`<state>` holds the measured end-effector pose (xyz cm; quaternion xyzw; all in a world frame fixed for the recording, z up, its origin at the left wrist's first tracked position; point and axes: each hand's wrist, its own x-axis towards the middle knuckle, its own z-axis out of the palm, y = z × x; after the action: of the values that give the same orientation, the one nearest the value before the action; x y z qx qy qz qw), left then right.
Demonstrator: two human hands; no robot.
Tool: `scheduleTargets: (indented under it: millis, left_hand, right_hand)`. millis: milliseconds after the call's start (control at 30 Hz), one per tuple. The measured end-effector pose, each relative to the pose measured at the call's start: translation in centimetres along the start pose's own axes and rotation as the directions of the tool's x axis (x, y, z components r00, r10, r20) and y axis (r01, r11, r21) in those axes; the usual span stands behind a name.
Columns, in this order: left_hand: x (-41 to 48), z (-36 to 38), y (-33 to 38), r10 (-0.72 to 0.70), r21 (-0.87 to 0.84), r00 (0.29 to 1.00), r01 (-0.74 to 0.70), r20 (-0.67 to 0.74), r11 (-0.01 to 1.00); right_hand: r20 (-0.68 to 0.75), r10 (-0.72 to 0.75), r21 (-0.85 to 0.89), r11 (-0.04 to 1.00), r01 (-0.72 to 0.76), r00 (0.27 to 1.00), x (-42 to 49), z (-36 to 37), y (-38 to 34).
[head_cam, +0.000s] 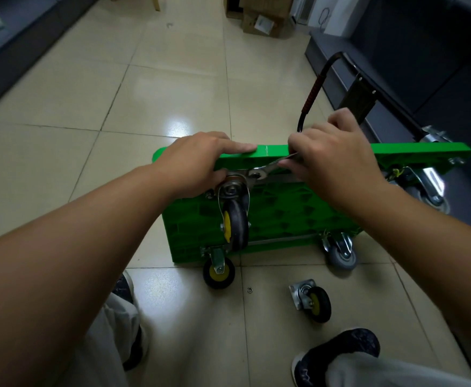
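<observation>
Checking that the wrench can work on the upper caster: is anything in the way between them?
Nothing visible does. The wrench, pinched by the right hand, has its head at the top plate of the caster; the left hand grips that plate just beside it.

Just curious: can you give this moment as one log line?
left hand: grips cart edge | right hand: holds wrench on caster mount | cart: on its side | loose caster: on floor
</observation>
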<state>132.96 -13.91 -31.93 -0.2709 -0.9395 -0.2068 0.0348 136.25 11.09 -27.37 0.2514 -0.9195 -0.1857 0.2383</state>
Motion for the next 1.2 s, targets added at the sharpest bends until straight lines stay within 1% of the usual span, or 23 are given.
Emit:
scheduleTargets:
  millis: [67,133,300,367,567,633,733,800,867,900,967,1000,1067,1133,1167,1200]
  left_hand:
    - [0.0,0.0,0.0,-0.002,0.012,1.0,0.002,0.003,1.0]
    - [0.0,0.0,0.0,-0.004,0.014,1.0,0.004,0.003,1.0]
    - [0.0,0.0,0.0,-0.006,0.012,1.0,0.006,0.001,1.0]
    - [0.0,0.1,0.1,-0.007,0.01,1.0,0.007,0.0,1.0]
    - [0.0,0.1,0.1,-0.009,0.012,1.0,0.008,0.004,1.0]
    - [0.0,0.0,0.1,-0.014,0.016,1.0,0.013,0.007,1.0]
    - [0.0,0.0,0.3,-0.022,0.021,1.0,0.022,0.005,1.0]
    - [0.0,-0.1,0.3,-0.02,0.027,1.0,0.02,0.0,0.999]
    - [0.0,-0.1,0.4,-0.023,0.043,1.0,0.023,-0.007,0.999]
    - [0.0,-0.1,0.4,-0.025,0.049,1.0,0.025,-0.01,0.999]
    - [0.0,-0.1,0.4,-0.025,0.053,1.0,0.026,-0.017,0.998]
    - [0.0,-0.1,0.4,-0.026,0.053,0.999,0.027,-0.019,0.998]
    - [0.0,-0.1,0.5,-0.028,0.048,0.999,0.029,-0.027,0.998]
    - [-0.1,0.0,0.5,-0.024,0.043,0.999,0.025,-0.031,0.999]
    - [-0.1,0.0,0.5,-0.019,0.04,0.999,0.02,-0.029,0.999]
    - [-0.2,0.0,0.5,-0.014,0.035,1.0,0.014,-0.025,0.999]
  right_hand:
    - [0.0,-0.027,-0.033,0.999,0.027,1.0,0.5,-0.1,-0.3]
    - [0.002,-0.018,-0.04,0.999,0.018,1.0,0.6,0.1,-0.4]
    - [0.013,0.088,0.014,0.996,-0.088,0.996,-0.3,1.3,-0.2]
    - [-0.001,0.109,0.053,0.993,-0.109,0.994,-0.7,1.9,0.0]
    - [-0.054,0.072,0.09,0.994,-0.067,0.996,-0.4,2.0,0.4]
    - [-0.063,0.08,0.083,0.994,-0.075,0.995,-0.4,2.4,0.1]
    - [-0.043,0.191,0.123,0.975,-0.185,0.981,-1.2,3.4,-0.5]
    - [0.003,0.301,0.208,0.933,-0.295,0.954,-2.2,4.1,-1.3]
    - [0.099,0.439,0.326,0.834,-0.446,0.893,-3.3,4.7,-2.6]
    - [0.184,0.515,0.39,0.743,-0.543,0.837,-3.7,5.1,-3.5]
    - [0.39,0.602,0.48,0.513,-0.712,0.697,-4.4,6.5,-5.8]
    - [0.463,0.614,0.53,0.387,-0.755,0.64,-4.7,7.3,-7.0]
    - [0.551,0.616,0.638,0.124,-0.76,0.563,-5.0,8.5,-9.7]
    - [0.63,0.565,0.698,-0.111,-0.707,0.533,-5.0,8.7,-11.9]
    - [0.649,0.544,0.713,-0.192,-0.674,0.532,-5.0,8.7,-12.6]
    - [0.66,0.532,0.722,-0.251,-0.645,0.531,-5.1,8.6,-13.1]
